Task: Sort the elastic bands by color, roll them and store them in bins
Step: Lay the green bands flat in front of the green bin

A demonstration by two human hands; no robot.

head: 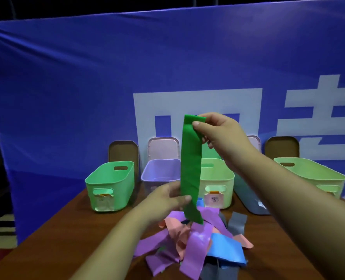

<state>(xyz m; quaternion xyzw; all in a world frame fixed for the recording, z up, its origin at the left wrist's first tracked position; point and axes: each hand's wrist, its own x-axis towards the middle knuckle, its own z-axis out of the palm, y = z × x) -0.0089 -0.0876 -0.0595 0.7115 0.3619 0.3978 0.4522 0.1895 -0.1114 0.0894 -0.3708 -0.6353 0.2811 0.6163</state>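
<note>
I see the green elastic band [190, 158] held up in the centre of the frame, hanging nearly straight down as a flat strip. The right grip [218, 130] pinches its top end just above the middle of the frame, thumb on the front face and fingers curled behind. The left grip [165, 197] holds the band lower down, its thumb pressed against the front near the left edge; I cannot tell how its fingers lie behind the strip. The band's free lower end hangs just above the pile of bands [195, 245].

That pile lies on the brown worktop [76, 239] at lower centre, a loose tangle of purple, salmon, blue and grey strips overlapping one another.

Along the far edge of the worktop stands a row of bins. From frame left these are:
- a green bin [111, 184] with a paper label on its front
- a lilac bin [159, 174]
- a pale green bin [216, 178] with a handwritten label, partly behind the band
- a grey-blue bin [248, 197], mostly hidden by the right forearm
- a larger pale green bin [313, 174] at far right

Lids lean upright behind them against a blue banner [66, 87] with large white characters.
</note>
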